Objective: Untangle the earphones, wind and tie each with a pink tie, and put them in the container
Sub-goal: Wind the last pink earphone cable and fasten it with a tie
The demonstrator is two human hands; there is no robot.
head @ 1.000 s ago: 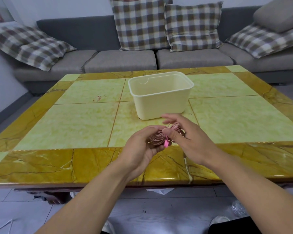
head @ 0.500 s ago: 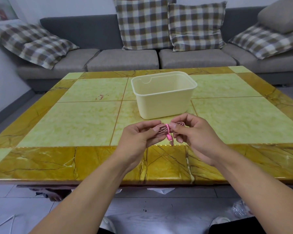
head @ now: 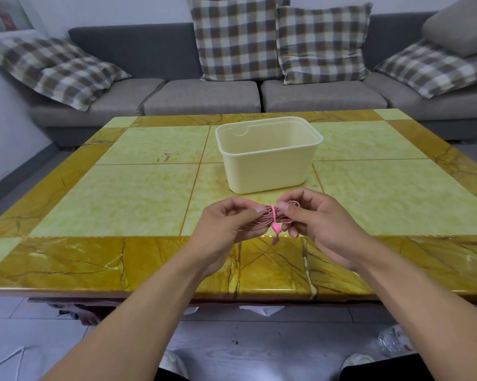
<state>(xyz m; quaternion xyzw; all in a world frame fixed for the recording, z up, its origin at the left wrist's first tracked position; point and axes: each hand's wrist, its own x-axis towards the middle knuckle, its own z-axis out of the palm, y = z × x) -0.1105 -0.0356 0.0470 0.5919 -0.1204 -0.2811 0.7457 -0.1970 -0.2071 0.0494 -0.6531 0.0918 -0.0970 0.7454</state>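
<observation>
Both hands, left hand (head: 226,224) and right hand (head: 317,218), now pinch the earphones (head: 262,220) above the table's (head: 121,193) near edge; the pink tie (head: 274,222), loose a second ago, is cinched, ready for the container (head: 267,160).

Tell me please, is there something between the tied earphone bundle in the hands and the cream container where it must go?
Nothing visible. The earphone bundle, wrapped by the pink tie, is held by the left hand and right hand just in front of the container. Its top is open, and only bare table lies between.
</observation>
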